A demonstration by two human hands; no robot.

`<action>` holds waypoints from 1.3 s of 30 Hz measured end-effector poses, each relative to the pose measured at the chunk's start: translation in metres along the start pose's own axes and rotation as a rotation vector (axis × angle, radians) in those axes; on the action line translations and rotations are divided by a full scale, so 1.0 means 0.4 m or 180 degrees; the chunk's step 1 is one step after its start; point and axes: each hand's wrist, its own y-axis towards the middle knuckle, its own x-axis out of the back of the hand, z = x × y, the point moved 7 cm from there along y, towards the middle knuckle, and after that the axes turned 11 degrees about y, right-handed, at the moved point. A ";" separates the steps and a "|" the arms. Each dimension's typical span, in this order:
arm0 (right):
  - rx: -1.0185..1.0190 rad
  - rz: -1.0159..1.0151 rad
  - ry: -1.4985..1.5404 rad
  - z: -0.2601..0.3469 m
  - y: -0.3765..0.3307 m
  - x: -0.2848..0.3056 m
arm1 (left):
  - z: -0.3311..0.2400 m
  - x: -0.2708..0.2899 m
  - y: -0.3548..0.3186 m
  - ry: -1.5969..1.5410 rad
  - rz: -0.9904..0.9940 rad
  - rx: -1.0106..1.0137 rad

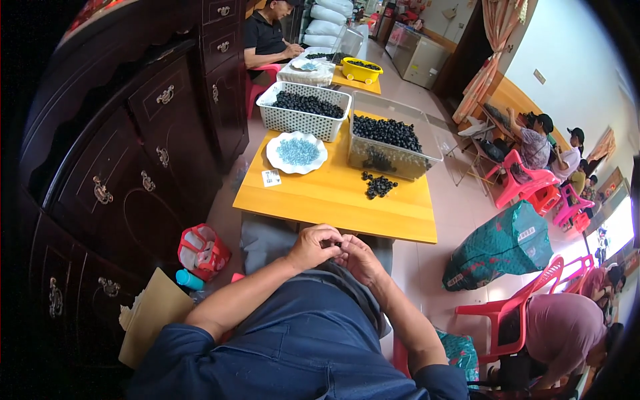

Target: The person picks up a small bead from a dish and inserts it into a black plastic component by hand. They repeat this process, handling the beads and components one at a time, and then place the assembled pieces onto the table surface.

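Note:
My left hand [313, 249] and my right hand [362, 260] meet over my lap, just off the near edge of the yellow table [327, 210]. Between their pinched fingertips is a small black piece [339, 244], mostly hidden by the fingers. Similar black pieces lie in a loose pile [380, 187] on the tabletop. Behind that pile stands a clear plastic bin [393, 164] of black pieces, and a white perforated basket [307, 125] holds more. A scalloped white plate [272, 160] carries many tiny light-blue pieces.
A small white card [271, 177] lies before the plate. Dark wooden cabinets [127, 153] line the left, with a red bag [200, 250] and turquoise bottle [189, 279] below. A green sack [497, 247] stands at right near pink chairs [510, 320]. Other people sit working around the room.

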 end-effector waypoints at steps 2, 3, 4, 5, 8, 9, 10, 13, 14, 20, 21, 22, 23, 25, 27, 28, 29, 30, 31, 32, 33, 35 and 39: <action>-0.0039 -0.0008 0.0001 -0.001 -0.002 -0.025 | -0.014 0.008 -0.003 0.0187 -0.0043 -0.0050; -0.0039 -0.0066 0.0026 -0.001 -0.007 -0.034 | -0.020 0.011 -0.005 0.0191 -0.0049 -0.0041; -0.0026 -0.0133 0.0053 0.004 -0.013 -0.045 | -0.034 0.016 -0.004 0.0218 -0.0064 0.0057; -0.0026 -0.0138 0.0057 0.004 -0.010 -0.041 | -0.038 0.019 -0.002 0.0246 -0.0079 0.0156; 0.0064 -0.0216 -0.0230 0.005 0.003 -0.003 | -0.052 0.019 0.002 0.0704 -0.0075 -0.0207; 0.0057 -0.0144 -0.0230 0.003 0.004 0.005 | -0.050 0.016 0.002 0.0699 -0.0068 -0.0213; 0.0034 -0.0063 -0.0230 0.000 0.007 0.002 | -0.045 0.018 -0.002 0.0772 -0.0110 -0.0240; 0.0042 -0.0070 -0.0188 -0.001 0.007 0.006 | -0.033 0.021 -0.005 0.0883 -0.0156 -0.0312; 0.0040 -0.0070 -0.0188 0.000 0.007 0.006 | -0.032 0.021 -0.006 0.0918 -0.0158 -0.0360; -0.0118 -0.0121 0.0013 -0.002 0.005 0.009 | -0.056 0.027 -0.001 0.0759 -0.0109 -0.0161; -0.0167 -0.0125 0.0021 -0.003 0.005 0.008 | -0.055 0.027 -0.002 0.0759 -0.0108 -0.0157; -0.0214 -0.0129 0.0028 -0.005 0.004 0.008 | -0.056 0.026 -0.003 0.0762 -0.0102 -0.0176; -0.0217 -0.0130 0.0030 -0.005 0.003 0.009 | -0.056 0.026 -0.004 0.0764 -0.0096 -0.0194; -0.0255 -0.0090 0.0086 -0.008 0.002 0.012 | -0.054 0.026 -0.004 0.0785 -0.0095 -0.0213; -0.0250 0.0040 0.0120 -0.008 0.009 0.025 | -0.053 0.023 -0.001 0.0802 -0.0093 -0.0238; -0.0256 0.0177 0.0155 -0.009 0.011 0.018 | -0.051 0.024 0.000 0.0811 -0.0104 -0.0221; -0.0263 0.0177 0.0158 -0.011 0.011 0.020 | -0.049 0.025 0.000 0.0819 -0.0116 -0.0204; -0.0254 0.0170 0.0192 -0.012 0.011 0.021 | -0.048 0.025 0.000 0.0820 -0.0116 -0.0197; -0.0245 0.0162 0.0225 -0.012 0.012 0.021 | -0.047 0.027 0.000 0.0807 -0.0162 -0.0188; -0.0251 0.0160 0.0228 -0.011 0.012 0.022 | -0.047 0.030 0.000 0.0794 -0.0208 -0.0179; -0.0266 0.0129 0.0235 -0.009 0.012 0.024 | -0.046 0.030 0.000 0.0793 -0.0207 -0.0172; -0.0291 0.0089 0.0253 -0.007 0.010 0.030 | -0.037 0.031 -0.002 0.0679 -0.0209 -0.0013; -0.0270 0.0095 0.0224 -0.005 0.009 0.030 | -0.037 0.031 -0.001 0.0742 -0.0191 0.0024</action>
